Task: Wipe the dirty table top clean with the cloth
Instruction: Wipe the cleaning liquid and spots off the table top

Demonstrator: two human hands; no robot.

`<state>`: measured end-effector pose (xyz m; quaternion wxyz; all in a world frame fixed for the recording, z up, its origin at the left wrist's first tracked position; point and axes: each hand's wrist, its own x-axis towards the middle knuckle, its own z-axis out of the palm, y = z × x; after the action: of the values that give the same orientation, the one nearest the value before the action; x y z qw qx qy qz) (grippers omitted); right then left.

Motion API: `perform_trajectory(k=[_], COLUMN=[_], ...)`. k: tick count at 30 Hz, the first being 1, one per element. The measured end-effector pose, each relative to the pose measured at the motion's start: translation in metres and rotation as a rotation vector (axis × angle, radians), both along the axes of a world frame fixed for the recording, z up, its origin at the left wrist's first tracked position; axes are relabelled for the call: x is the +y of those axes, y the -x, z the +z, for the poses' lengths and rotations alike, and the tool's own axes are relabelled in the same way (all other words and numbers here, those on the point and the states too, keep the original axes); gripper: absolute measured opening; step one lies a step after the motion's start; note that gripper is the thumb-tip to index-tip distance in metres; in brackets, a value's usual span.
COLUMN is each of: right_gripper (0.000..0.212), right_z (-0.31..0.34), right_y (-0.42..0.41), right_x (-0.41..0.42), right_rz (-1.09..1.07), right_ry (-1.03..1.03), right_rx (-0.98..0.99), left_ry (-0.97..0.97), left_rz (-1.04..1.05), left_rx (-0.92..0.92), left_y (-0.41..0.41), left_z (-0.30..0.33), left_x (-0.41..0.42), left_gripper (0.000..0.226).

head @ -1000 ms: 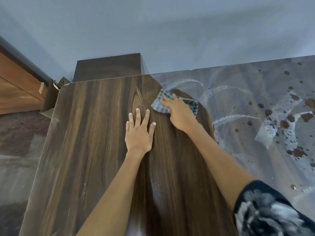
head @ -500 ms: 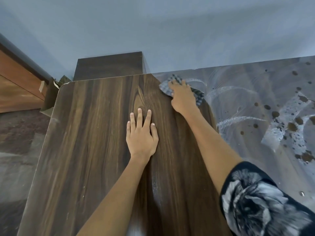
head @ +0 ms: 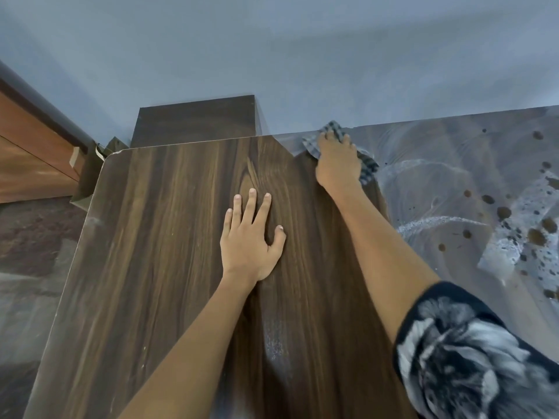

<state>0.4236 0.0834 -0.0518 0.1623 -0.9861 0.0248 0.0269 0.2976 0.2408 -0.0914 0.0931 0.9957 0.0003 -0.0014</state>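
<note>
Left hand flat on clean wood bench, fingers straight and spread. Right hand presses checked cloth at bench's far edge by wall, fingers bent over it. Right of cloth: white smears, brown spots.

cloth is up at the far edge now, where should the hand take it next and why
Probably sweep the right hand and cloth rightward and back toward the body: brown spots and white smears still cover that side of the table top, while the wood around the flat left hand already looks clean.
</note>
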Motion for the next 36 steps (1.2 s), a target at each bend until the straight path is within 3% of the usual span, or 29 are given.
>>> perform_trajectory(k=[3, 7, 11, 14, 17, 22, 27, 30, 33, 36], right_gripper=[0.063, 0.067, 0.062, 0.06, 0.059, 0.061, 0.067, 0.062, 0.063, 0.062], right_z=[-0.004, -0.008, -0.008, -0.003, -0.001, -0.009, -0.016, -0.021, -0.021, -0.018], right_y=[-0.018, 0.02, 0.048, 0.017, -0.02, -0.04, 0.005, 0.022, -0.003, -0.031], right_x=[0.023, 0.015, -0.02, -0.015, 0.009, 0.045, 0.023, -0.006, -0.005, 0.023], right_rz=[0.158, 0.389, 0.221, 0.059, 0.039, 0.305, 0.523, 0.335, 0.112, 0.07], right_ry=[-0.039, -0.062, -0.04, 0.008, -0.005, -0.044, -0.05, -0.089, 0.001, 0.033], right_rx=[-0.003, 0.072, -0.021, -0.02, 0.006, -0.027, 0.024, -0.046, -0.063, -0.068], left_ry=[0.029, 0.048, 0.053, 0.054, 0.052, 0.057, 0.055, 0.062, 0.062, 0.071], left_rz=[0.014, 0.009, 0.021, 0.028, 0.028, 0.026, 0.025, 0.03, 0.032, 0.032], left_rx=[-0.011, -0.029, -0.044, -0.049, -0.047, -0.04, -0.042, -0.044, -0.05, -0.048], left_y=[0.0, 0.001, 0.001, 0.0, 0.0, -0.001, -0.001, -0.001, 0.0, 0.0], left_z=[0.0, 0.001, -0.001, -0.002, -0.001, 0.001, 0.001, 0.0, 0.0, 0.0], left_x=[0.0, 0.002, 0.001, 0.0, -0.001, -0.001, -0.001, -0.001, -0.001, 0.0], left_gripper=[0.066, 0.067, 0.066, 0.066, 0.065, 0.066, 0.066, 0.066, 0.066, 0.065])
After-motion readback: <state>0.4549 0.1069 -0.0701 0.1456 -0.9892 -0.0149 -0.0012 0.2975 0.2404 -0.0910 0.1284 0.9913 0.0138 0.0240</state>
